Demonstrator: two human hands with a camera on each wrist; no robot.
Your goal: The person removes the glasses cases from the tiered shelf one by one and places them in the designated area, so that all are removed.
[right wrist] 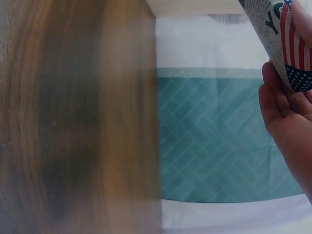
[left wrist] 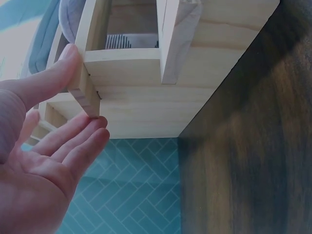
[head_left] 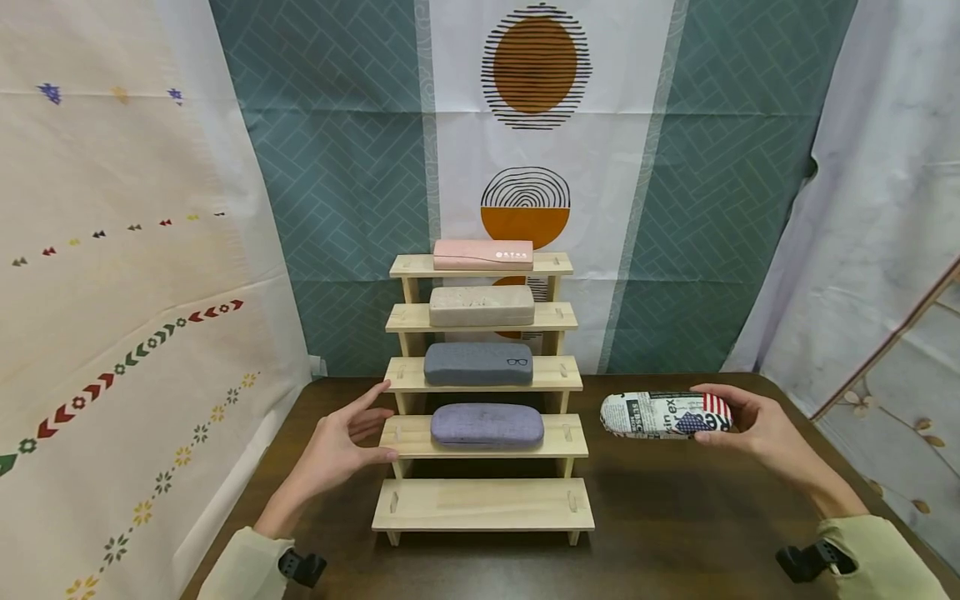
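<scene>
My right hand [head_left: 742, 421] grips one end of a newsprint-and-flag patterned glasses case [head_left: 648, 415], held level to the right of a stepped wooden display stand [head_left: 480, 506]. In the right wrist view, the case's striped, starred end [right wrist: 295, 53] shows between thumb and fingers. At the stand's left side, my left hand [head_left: 341, 442] pinches the end of a step board [left wrist: 85, 92], thumb on one face and fingertips on the other. A purple glasses case [head_left: 487, 425] lies on the second step from the bottom. The lowest step is bare.
Higher steps carry a blue-grey glasses case [head_left: 477, 364], a beige case [head_left: 482, 306] and a pink case [head_left: 483, 255]. The stand rests on a dark wooden table [head_left: 675, 517]. Patterned cloths [head_left: 345, 183] hang behind and at both sides.
</scene>
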